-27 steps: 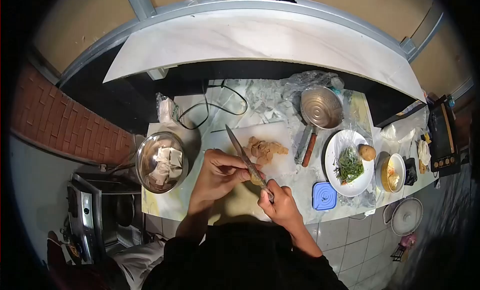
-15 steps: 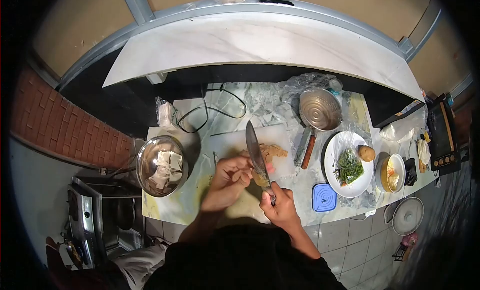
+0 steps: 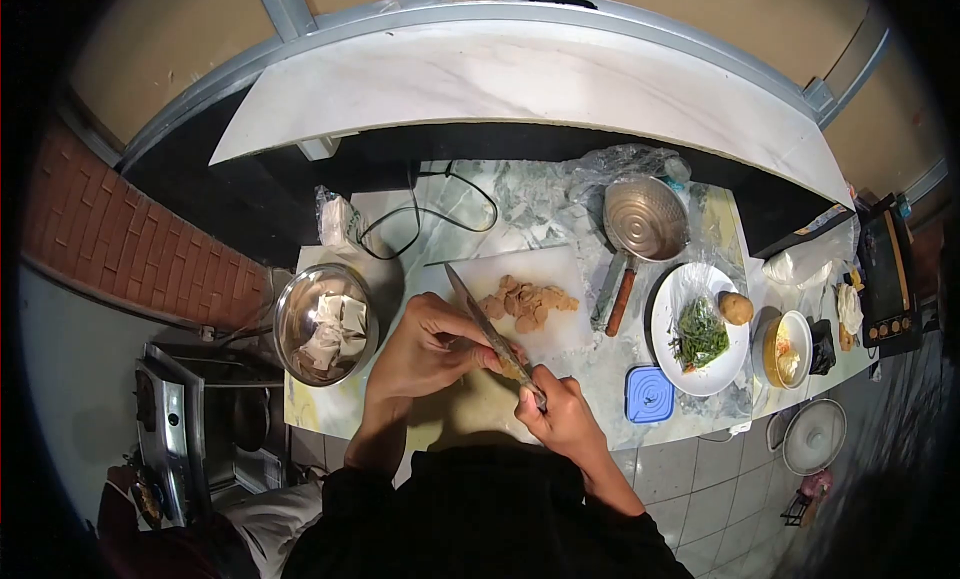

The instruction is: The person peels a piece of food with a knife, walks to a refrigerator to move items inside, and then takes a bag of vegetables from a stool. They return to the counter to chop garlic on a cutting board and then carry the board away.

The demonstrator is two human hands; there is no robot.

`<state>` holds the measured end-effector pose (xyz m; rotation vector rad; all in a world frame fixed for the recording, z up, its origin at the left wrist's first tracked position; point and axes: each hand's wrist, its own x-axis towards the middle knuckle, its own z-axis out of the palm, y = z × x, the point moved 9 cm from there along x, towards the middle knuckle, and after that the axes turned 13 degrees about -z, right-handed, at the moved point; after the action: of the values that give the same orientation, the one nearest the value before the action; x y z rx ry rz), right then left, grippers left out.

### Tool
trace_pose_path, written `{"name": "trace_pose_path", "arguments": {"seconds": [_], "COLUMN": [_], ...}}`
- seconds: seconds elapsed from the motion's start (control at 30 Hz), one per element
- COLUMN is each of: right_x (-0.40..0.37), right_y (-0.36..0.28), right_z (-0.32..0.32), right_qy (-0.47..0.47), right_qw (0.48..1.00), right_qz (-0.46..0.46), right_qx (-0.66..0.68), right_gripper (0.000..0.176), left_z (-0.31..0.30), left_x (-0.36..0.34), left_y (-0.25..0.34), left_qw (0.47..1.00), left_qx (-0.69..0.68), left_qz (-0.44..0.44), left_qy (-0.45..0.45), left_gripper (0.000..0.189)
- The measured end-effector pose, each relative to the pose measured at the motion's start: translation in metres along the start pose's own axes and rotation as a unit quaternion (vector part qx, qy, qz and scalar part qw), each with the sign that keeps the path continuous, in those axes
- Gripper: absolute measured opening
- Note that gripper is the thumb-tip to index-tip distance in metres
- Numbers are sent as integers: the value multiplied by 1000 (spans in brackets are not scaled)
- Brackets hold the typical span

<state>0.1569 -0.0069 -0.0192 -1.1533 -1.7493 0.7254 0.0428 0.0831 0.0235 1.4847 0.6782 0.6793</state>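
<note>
My right hand [image 3: 568, 417] is wrapped round the handle of a knife [image 3: 492, 331], whose blade slants up and left over a white cutting board [image 3: 568, 267]. Yellowish bits cling to the blade near the handle. My left hand [image 3: 432, 347] has its fingers bent together against the blade's left side; what they pinch, if anything, is hidden. Thin brown slices [image 3: 528, 304] lie in a loose pile on the board, just beyond the blade.
A metal bowl with pale blocks [image 3: 290, 331] stands left. To the right are a saucepan [image 3: 645, 219], a blue square lid [image 3: 649, 394], a white plate with greens and a potato [image 3: 710, 377], and a small bowl [image 3: 797, 329]. A person's sleeve [image 3: 120, 519] shows lower left.
My left hand has moved left and turned, its fingers now closed in by the blade. The knife has tilted further left and its tip has dropped, leaving more slices visible.
</note>
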Motion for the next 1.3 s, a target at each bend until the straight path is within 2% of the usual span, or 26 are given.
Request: {"name": "trace_pose_path", "arguments": {"seconds": [0.1,0.17,0.23,0.27,0.33,0.47,0.53,0.63,0.77,0.83,0.87,0.93,0.97,1.03,1.07,1.13,1.17,1.2,1.27,1.3], "right_x": [-1,-3,-2,-1,0,-4,-4,-3,-2,0,0,-2,-2,0,-2,-3,-3,-4,-7,-8], "right_y": [1,-4,-4,-4,1,8,7,5,10,11,13,23,29,39,44,58,67,74,92,96], "right_z": [3,1,0,-1,-2,1,1,2,3,2,2,2,0,1,2,9,13,17,24,26], "right_qy": [-1,22,28,31,35,42,35,13,2,4,6,24,40,36,26,12,0,-2,-19,-20], "right_qw": [1000,999,999,999,999,999,999,999,999,999,999,998,996,992,986,981,975,975,969,969], "right_qz": [3,-34,-30,-28,-6,15,15,21,36,38,44,51,54,65,75,94,107,111,137,139], "right_qx": [19,-15,-19,-22,-22,-27,-34,-37,-32,-21,-8,-29,-52,-99,-148,-170,-196,-194,-207,-204], "right_gripper": [19,20,18,17,17,21,20,19,19,18,18,18,17,17,17,17,17,17,18,18], "left_z": [6,18,26,35,32,24,17,7,2,3,6,10,20,33,38,34,32,33,30,30], "left_x": [-1,-5,-4,-5,-10,-13,-8,0,10,14,15,13,13,16,17,18,18,22,24,25], "left_y": [-3,-2,-13,-20,-38,-56,-54,-37,-31,-49,-58,-74,-75,-82,-91,-104,-110,-113,-133,-140], "left_qw": [999,997,975,975,940,936,950,975,992,994,994,980,979,936,934,947,959,958,946,945], "left_qx": [-20,-50,-205,-205,-333,-341,-302,-220,-123,-90,-89,-193,-192,-336,-337,-295,-232,-233,-181,-180], "left_qz": [16,31,-79,-78,1,24,-23,2,-17,-39,-41,-56,-59,-107,-113,-98,-112,-116,-218,-222], "left_qy": [-23,-39,33,31,78,77,74,24,-23,-49,-52,-12,-15,22,21,78,117,117,156,157], "left_gripper": [16,18,22,22,20,11,4,2,3,17,17,27,27,42,42,51,48,48,45,45]}}
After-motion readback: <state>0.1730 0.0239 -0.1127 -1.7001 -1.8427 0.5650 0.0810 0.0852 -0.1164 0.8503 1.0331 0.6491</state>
